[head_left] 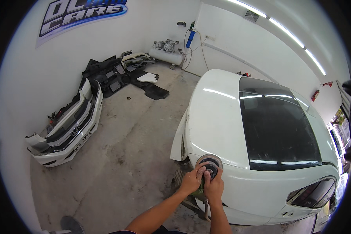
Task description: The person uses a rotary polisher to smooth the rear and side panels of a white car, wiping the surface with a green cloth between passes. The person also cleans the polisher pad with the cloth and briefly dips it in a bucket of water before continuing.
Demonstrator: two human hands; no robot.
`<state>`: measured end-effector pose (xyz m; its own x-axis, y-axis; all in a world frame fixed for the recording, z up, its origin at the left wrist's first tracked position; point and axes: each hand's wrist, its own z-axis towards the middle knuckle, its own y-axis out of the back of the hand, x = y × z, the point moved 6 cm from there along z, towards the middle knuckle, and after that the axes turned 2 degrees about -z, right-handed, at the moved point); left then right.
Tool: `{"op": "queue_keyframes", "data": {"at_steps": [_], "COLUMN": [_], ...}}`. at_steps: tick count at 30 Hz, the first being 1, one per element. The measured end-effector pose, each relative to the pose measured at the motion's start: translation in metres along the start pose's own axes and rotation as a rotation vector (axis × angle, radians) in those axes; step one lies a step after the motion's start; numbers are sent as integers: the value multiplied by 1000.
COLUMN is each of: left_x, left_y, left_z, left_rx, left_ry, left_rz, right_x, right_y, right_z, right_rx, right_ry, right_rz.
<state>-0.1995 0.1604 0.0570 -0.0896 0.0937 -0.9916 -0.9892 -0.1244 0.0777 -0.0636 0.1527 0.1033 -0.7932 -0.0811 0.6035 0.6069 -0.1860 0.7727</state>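
Observation:
Both of my hands are closed around an orbital sander point(210, 159) with a round pad and a dark top. My left hand point(192, 181) grips it from the left, and my right hand point(214, 185) from the right, thumbs close together on top. The sander's pad rests on or right over the rear corner of a white car point(216, 117), beside the trunk lid's edge. A hose point(206, 210) hangs from the tool below my right hand. My palms hide much of the sander's body. The car's dark rear window point(279, 126) lies farther right.
A detached white bumper point(72, 134) stands on the concrete floor point(128, 144) at left. Black trim panels point(113, 76) are piled along the wall. An air compressor point(165, 57) stands at the back, near a blue filter cylinder point(190, 39). A round grey seat point(71, 225) is at lower left.

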Motion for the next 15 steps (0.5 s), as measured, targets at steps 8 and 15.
{"op": "queue_keyframes", "data": {"at_steps": [8,15], "left_x": [36,52], "left_y": [53,78], "left_z": [-9,35], "left_rx": [-208,-139], "left_ry": [-3,71], "left_rz": [-79,-357], "right_x": [48,65], "right_y": [-50,-79], "right_z": [-13,11], "right_rx": [39,1], "right_ry": [115,62], "right_rz": [-152,-93]}}
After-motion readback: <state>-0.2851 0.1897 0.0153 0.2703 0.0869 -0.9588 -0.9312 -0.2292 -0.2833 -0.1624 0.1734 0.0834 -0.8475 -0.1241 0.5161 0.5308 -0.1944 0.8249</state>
